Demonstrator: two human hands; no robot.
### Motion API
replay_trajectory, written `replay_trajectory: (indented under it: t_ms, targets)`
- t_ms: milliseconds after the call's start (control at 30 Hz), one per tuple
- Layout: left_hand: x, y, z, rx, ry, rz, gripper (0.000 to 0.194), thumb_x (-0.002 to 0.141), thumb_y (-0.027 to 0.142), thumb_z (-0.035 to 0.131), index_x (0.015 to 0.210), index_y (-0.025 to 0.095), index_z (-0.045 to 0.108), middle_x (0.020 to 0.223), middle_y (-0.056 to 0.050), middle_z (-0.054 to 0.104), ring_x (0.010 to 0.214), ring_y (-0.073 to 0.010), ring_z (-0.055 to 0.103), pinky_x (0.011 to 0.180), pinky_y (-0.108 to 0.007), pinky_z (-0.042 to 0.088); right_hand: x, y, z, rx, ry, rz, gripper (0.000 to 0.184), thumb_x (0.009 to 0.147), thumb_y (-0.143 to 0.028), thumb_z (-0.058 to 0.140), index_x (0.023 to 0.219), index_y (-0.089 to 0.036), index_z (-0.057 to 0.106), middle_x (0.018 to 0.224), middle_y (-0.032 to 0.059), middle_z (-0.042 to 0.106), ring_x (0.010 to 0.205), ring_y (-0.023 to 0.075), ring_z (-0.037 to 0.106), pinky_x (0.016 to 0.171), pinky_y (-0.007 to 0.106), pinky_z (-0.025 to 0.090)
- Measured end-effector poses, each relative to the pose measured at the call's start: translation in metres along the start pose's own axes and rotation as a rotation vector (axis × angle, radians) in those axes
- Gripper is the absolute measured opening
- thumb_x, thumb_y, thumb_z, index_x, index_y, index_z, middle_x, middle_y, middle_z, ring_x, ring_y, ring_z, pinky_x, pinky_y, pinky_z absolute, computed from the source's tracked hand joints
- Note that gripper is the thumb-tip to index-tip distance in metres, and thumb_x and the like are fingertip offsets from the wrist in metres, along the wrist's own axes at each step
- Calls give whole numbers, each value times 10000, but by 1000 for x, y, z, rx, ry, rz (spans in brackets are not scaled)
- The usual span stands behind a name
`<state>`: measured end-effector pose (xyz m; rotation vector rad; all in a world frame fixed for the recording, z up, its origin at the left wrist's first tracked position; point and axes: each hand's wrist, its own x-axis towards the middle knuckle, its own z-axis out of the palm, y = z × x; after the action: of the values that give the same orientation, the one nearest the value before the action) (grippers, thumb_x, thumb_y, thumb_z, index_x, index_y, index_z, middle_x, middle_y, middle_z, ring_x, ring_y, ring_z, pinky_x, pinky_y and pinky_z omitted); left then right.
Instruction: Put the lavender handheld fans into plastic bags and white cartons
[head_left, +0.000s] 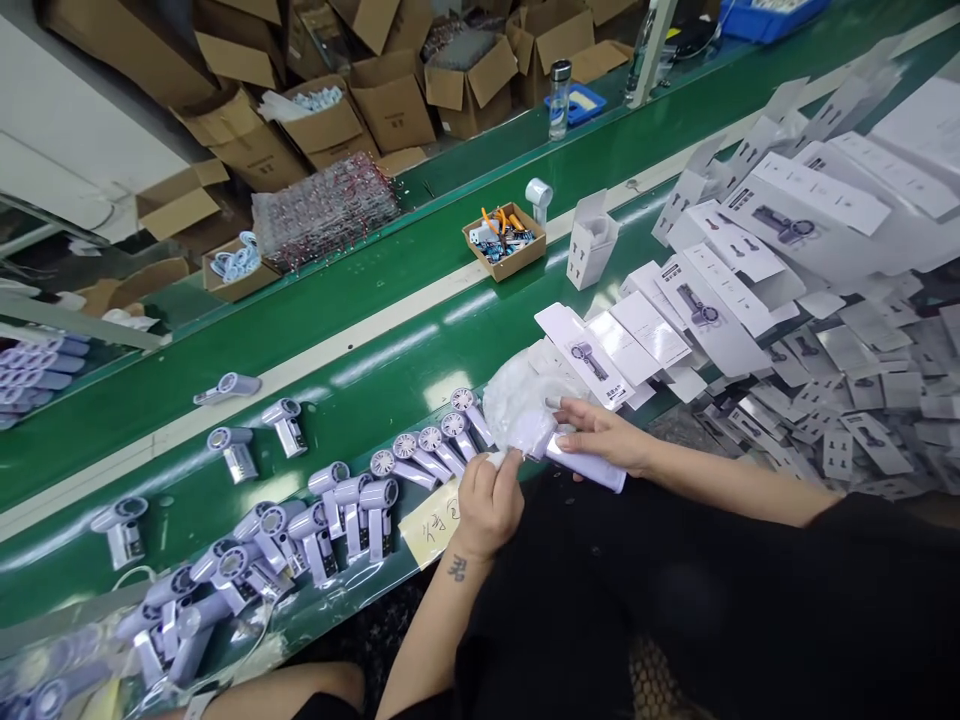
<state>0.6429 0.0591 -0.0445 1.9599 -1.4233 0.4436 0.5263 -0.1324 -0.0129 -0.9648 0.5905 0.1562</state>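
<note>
My left hand (489, 497) is closed in a pinch on the edge of a clear plastic bag (517, 405) at the near edge of the green belt. My right hand (600, 435) grips a pale lilac handheld fan (589, 463) whose head sits inside that bag. A row of several identical fans (420, 455) lies just left of my hands. Flat white fan cartons (600, 350) lie just beyond my right hand.
More loose fans (247, 570) lie along the belt (360, 375) to the left. A heap of flat cartons (810, 300) covers the right side. A small box of tools (504, 240), an upright white carton (591, 240) and a bottle (559, 97) stand further back. Cardboard boxes (390, 95) line the far side.
</note>
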Motion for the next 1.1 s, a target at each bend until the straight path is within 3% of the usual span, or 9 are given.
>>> replay_trajectory:
  t_ms: [167, 333, 467, 600, 700, 767, 900, 1033, 1100]
  targets:
    - [-5, 9, 28, 95, 27, -203, 99, 845, 118, 526, 868, 148, 618, 689, -48, 557, 643, -150, 544, 612, -256, 438, 2, 8, 5, 8, 121, 27, 454, 736, -279, 693, 1157, -222, 534, 1188, 77, 554, 698, 143, 624, 485, 278, 576]
    - [7, 28, 38, -138, -181, -164, 92, 824, 159, 525, 811, 192, 609, 667, -25, 587, 644, -146, 577, 637, -246, 457, 12, 6, 2, 128, 198, 47, 290, 693, -218, 687, 917, -187, 505, 785, 1, 608, 603, 144, 616, 479, 268, 557]
    - [17, 33, 26, -301, -233, -508, 118, 813, 189, 522, 881, 185, 618, 752, -32, 657, 682, -146, 615, 653, -249, 472, 11, 1, 0, 238, 133, 226, 280, 735, -200, 662, 919, -186, 452, 776, 22, 621, 619, 165, 635, 505, 306, 562]
    - [38, 35, 15, -635, -366, -872, 160, 798, 321, 593, 867, 179, 622, 599, 23, 598, 512, -98, 539, 509, -201, 416, 10, -1, -6, 215, -9, 348, 252, 730, -173, 657, 884, -175, 458, 791, 25, 628, 663, 160, 639, 598, 330, 563]
    - [59, 35, 7, -883, -336, -1160, 225, 739, 361, 661, 821, 160, 600, 496, 61, 507, 405, -61, 444, 398, -162, 326, 9, -12, -15, -131, 52, 347, 197, 775, -277, 640, 783, -166, 478, 656, -16, 567, 551, 107, 549, 483, 206, 446]
    - [71, 34, 1, -1028, -288, -1248, 257, 683, 345, 712, 796, 150, 588, 508, 62, 510, 388, -46, 430, 366, -146, 289, 6, -31, -21, -491, 73, 257, 232, 801, -355, 617, 739, -164, 500, 561, -47, 483, 478, 77, 446, 425, 175, 320]
    - [87, 33, -4, -1095, -223, -1279, 260, 641, 309, 731, 781, 145, 585, 527, 57, 529, 375, -39, 430, 342, -133, 275, -12, -75, -23, -994, -110, -36, 245, 869, -388, 510, 771, -165, 534, 640, -23, 530, 556, 90, 457, 504, 195, 309]
    - [91, 40, -3, -971, -432, -1275, 220, 631, 283, 718, 739, 136, 595, 459, 54, 505, 358, -50, 414, 336, -141, 284, -32, -97, -17, -1313, -202, -186, 276, 889, -315, 442, 668, -157, 488, 639, 3, 521, 565, 98, 422, 544, 227, 293]
    - [90, 43, -10, -947, -433, -1252, 212, 669, 306, 704, 756, 143, 601, 459, 50, 505, 374, -55, 425, 354, -142, 299, -38, -104, -18, -1335, -181, -211, 268, 889, -290, 425, 658, -161, 470, 621, -1, 501, 556, 99, 404, 542, 232, 286]
